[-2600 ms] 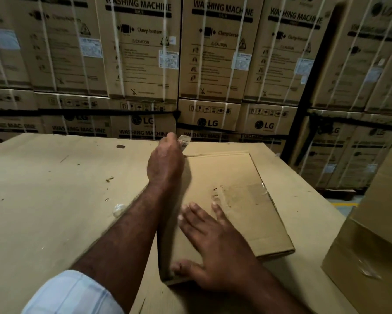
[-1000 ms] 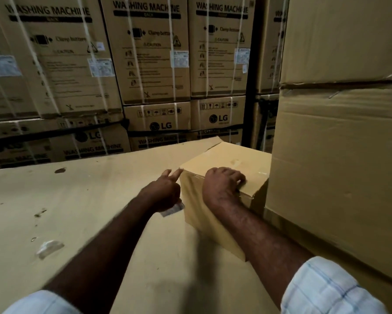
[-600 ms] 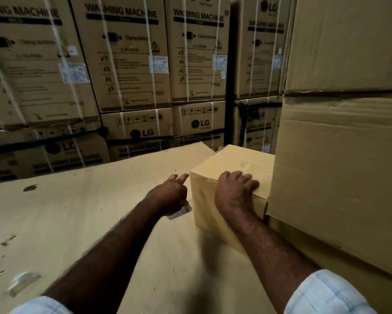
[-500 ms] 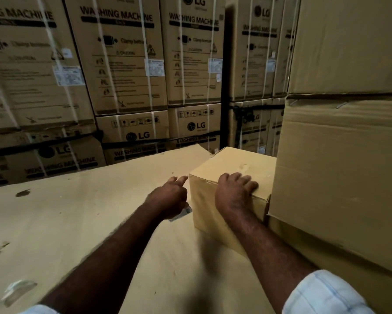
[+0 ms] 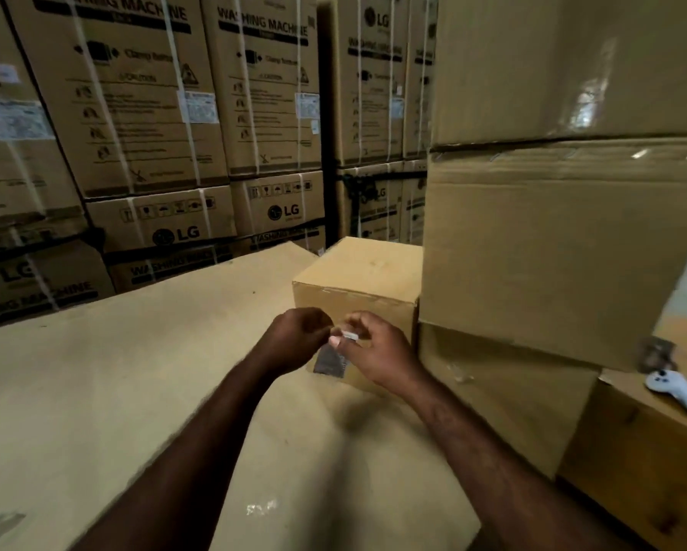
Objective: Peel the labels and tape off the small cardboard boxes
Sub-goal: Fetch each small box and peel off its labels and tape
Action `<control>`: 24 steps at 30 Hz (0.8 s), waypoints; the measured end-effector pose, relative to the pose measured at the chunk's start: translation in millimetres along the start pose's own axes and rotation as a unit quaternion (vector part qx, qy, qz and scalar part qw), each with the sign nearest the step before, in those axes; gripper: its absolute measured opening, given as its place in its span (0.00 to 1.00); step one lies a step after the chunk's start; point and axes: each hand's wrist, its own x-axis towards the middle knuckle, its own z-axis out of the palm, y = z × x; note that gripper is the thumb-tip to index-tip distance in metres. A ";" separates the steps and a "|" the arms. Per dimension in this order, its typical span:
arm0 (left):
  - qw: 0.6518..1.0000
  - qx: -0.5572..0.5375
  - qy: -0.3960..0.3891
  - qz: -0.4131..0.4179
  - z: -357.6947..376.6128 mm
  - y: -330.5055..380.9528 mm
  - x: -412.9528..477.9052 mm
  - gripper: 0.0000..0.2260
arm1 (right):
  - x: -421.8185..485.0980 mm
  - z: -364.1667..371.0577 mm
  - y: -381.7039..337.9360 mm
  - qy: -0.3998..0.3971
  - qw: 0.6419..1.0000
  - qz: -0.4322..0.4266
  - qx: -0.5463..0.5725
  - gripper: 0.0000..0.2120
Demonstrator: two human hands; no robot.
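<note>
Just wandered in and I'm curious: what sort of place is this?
Probably an appliance warehouse. Strapped cartons printed WASHING MACHINE are stacked high at the back, plain big boxes stand on the right, and the left hand and right hand pinch a label before a small box.

Both forearms are bare and stretch forward, the left forearm (image 5: 199, 443) coming in from the lower left and the right forearm (image 5: 485, 443) from the lower right, so the hands meet in the middle, almost knuckle to knuckle. The right hand (image 5: 379, 357) pinches a scrap of tape (image 5: 329, 361) between thumb and forefinger, its other fingers loosely bent. The left hand (image 5: 296, 342) is curled into a loose fist right against the scrap; blur hides whether it grips it too.
</note>
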 end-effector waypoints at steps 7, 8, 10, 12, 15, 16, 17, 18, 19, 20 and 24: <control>0.956 -0.262 -0.131 -0.001 73.2 45.9 -56.0 0.04 | -86.2 -64.2 35.2 0.048 0.978 0.126 0.157 0.17; 0.947 -0.286 -0.149 -0.007 86.0 54.2 -63.2 0.03 | -101.9 -75.2 40.0 0.052 0.973 0.147 0.172 0.15; 0.932 -0.315 -0.178 -0.020 112.7 69.6 -77.0 0.04 | -133.0 -92.8 50.5 0.070 0.961 0.185 0.195 0.13; 0.923 -0.329 -0.197 -0.035 140.8 85.4 -90.3 0.05 | -162.2 -108.4 60.8 0.111 0.945 0.217 0.218 0.12; 0.904 -0.371 -0.203 -0.065 179.4 112.8 -111.7 0.06 | -200.6 -129.9 77.6 0.156 0.917 0.261 0.258 0.09; 0.899 -0.382 -0.199 -0.075 191.9 122.8 -118.4 0.06 | -212.8 -136.1 84.0 0.156 0.909 0.271 0.276 0.08; 0.895 -0.392 -0.192 -0.090 205.0 130.7 -123.7 0.07 | -224.6 -141.7 90.5 0.152 0.903 0.279 0.289 0.06; 0.890 -0.401 -0.186 -0.107 217.4 138.1 -128.6 0.07 | -236.3 -146.9 97.5 0.149 0.898 0.288 0.298 0.05; 0.884 -0.412 -0.183 -0.124 229.1 145.4 -133.0 0.07 | -247.5 -151.9 102.4 0.150 0.894 0.298 0.300 0.04; 0.878 -0.420 -0.185 -0.136 240.9 151.6 -136.7 0.07 | -257.4 -157.2 108.9 0.154 0.889 0.308 0.302 0.05; 0.880 -0.380 -0.215 -0.186 290.7 178.2 -141.8 0.11 | -288.9 -188.1 143.8 0.191 0.886 0.337 0.256 0.09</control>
